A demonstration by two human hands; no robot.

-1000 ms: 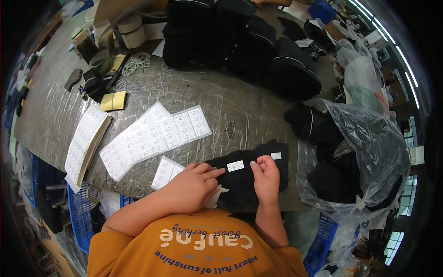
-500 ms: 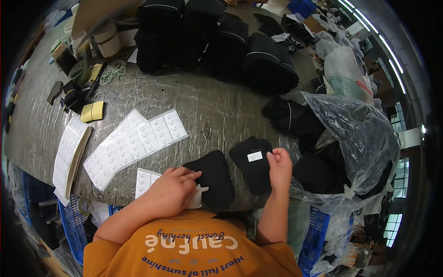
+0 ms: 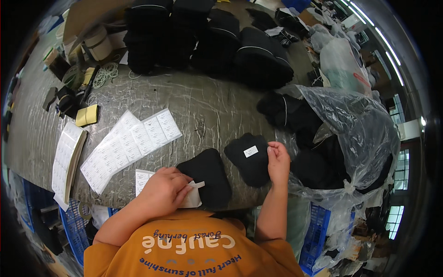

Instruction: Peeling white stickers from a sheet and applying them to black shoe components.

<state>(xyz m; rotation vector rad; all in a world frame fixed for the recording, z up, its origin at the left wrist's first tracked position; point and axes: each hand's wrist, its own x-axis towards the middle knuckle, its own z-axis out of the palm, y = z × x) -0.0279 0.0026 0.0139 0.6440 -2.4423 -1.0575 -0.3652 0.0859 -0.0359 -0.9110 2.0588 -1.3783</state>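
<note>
Before me lie two flat black fabric pieces. The right-hand fabric piece (image 3: 251, 168) has a small white label (image 3: 250, 151) on its upper part. My right hand (image 3: 279, 161) pinches that piece's right edge between thumb and fingers. The left-hand fabric piece (image 3: 212, 177) lies close beside it. At its lower left, my left hand (image 3: 167, 190) is closed on a white paper slip (image 3: 191, 199), whose narrow end overlaps the black fabric. A sheet of printed labels (image 3: 142, 179) shows partly from behind my left hand.
More label sheets (image 3: 131, 145) and a thick label stack (image 3: 67, 159) lie to the left, near a yellow pad (image 3: 86, 115) and tangled string (image 3: 106, 75). Tied black fabric bundles (image 3: 263, 57) line the back. A clear plastic bag (image 3: 355, 134) with black fabric bulges at right.
My left fingers have drawn back off the left-hand fabric piece, baring more of the white slip. My right hand stays at the labelled piece's edge. The view has shifted slightly.
</note>
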